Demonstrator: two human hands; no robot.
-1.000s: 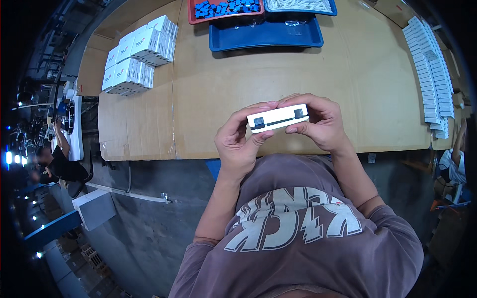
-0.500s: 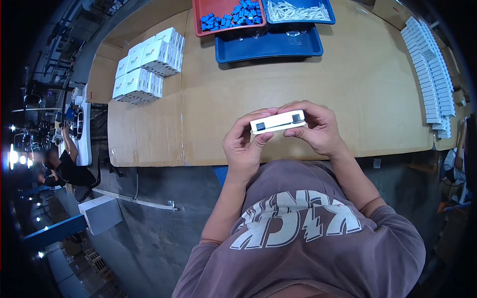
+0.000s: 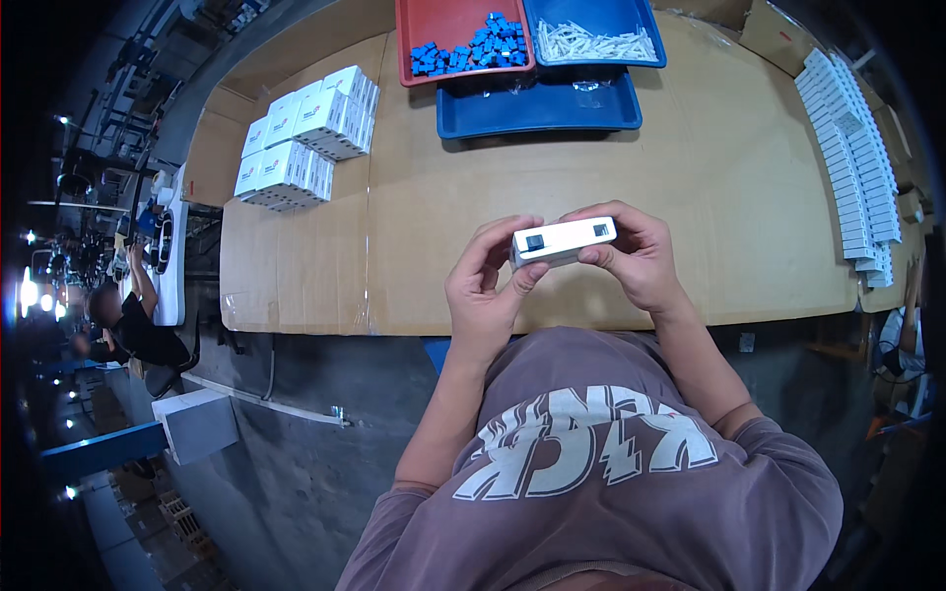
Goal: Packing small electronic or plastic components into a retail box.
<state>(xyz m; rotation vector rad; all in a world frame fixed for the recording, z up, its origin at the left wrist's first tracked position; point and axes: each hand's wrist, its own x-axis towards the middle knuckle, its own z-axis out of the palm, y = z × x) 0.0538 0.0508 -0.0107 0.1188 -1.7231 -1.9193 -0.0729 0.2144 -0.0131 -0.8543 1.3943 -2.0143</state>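
Observation:
Between my two hands is a small white box (image 3: 567,237), held over the near part of the cardboard-covered table. Two dark square openings show on the side that faces up, one near each end. My left hand (image 3: 490,284) grips the left end, thumb below and fingers behind. At the other end my right hand (image 3: 639,258) pinches the box the same way, its thumb on the near edge. The box tilts slightly, its right end higher. Its far side is hidden by my fingers.
Stacked white boxes (image 3: 286,167) stand at the table's left. Long rows of white pieces (image 3: 838,148) line the right edge. At the back are a red bin (image 3: 404,44) of blue parts, a blue bin (image 3: 648,20) of white parts and a blue tray (image 3: 537,110). A person (image 3: 148,330) sits far left.
The box has shifted slightly right and turned in my hands. The gap seen along its near edge before no longer shows. The whole view has shifted a little.

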